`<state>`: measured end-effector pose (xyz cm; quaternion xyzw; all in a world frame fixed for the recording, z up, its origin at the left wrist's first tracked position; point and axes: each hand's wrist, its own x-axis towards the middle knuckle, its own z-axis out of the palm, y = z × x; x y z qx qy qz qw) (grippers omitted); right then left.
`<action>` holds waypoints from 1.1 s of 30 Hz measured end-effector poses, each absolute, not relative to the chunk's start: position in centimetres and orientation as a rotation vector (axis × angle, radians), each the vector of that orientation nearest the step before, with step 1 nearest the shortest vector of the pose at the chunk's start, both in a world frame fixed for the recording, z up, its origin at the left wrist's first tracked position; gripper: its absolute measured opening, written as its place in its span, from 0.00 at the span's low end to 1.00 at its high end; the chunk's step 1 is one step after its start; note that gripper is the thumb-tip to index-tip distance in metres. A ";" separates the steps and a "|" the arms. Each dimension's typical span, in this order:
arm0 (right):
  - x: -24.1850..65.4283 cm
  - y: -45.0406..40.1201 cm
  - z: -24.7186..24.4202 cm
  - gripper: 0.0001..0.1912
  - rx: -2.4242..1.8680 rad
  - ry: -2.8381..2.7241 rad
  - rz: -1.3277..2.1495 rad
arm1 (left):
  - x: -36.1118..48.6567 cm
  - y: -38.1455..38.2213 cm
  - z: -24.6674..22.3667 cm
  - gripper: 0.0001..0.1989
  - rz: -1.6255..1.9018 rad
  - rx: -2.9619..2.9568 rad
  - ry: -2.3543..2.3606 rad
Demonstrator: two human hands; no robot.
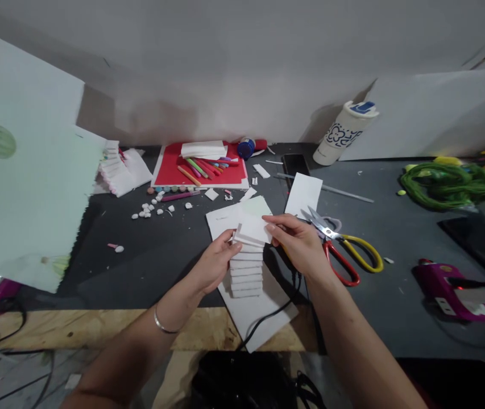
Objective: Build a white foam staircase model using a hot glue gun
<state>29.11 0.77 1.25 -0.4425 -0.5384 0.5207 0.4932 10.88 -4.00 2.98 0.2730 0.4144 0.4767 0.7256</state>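
Note:
A white pleated strip (pixel 246 272), stepped like a small staircase, hangs between my hands above a white sheet (pixel 242 321). My left hand (pixel 216 258) pinches its upper left edge between thumb and fingers. At the strip's top is a flat white piece (pixel 253 228), whose right edge my right hand (pixel 293 238) grips with thumb and fingertips. Scissors (pixel 336 236) with one red and one yellow handle lie open just right of my right hand. Behind them lies a white paper piece (pixel 304 196). A black cable (pixel 274 311) crosses the white sheet beneath the strip.
Red paper (pixel 169 167) with coloured pens lies at the back, near small white lumps (pixel 146 211). A tumbler (pixel 342 133) stands at the back right, green cord (pixel 447 184) farther right. A magenta tool (pixel 451 289) lies at right; a large pale sheet (pixel 24 159) rises at left.

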 end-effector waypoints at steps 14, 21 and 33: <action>28.9 0.8 1.0 0.08 -1.092 -1.289 1.239 | 11.0 -4.1 3.1 0.21 1.051 0.620 0.904; 28.9 0.9 0.8 0.08 -1.094 -1.293 1.244 | 10.9 -4.1 3.0 0.21 1.048 0.612 0.907; 28.9 0.8 0.8 0.10 -1.131 -1.335 1.217 | 11.0 -4.1 3.1 0.20 1.050 0.625 0.918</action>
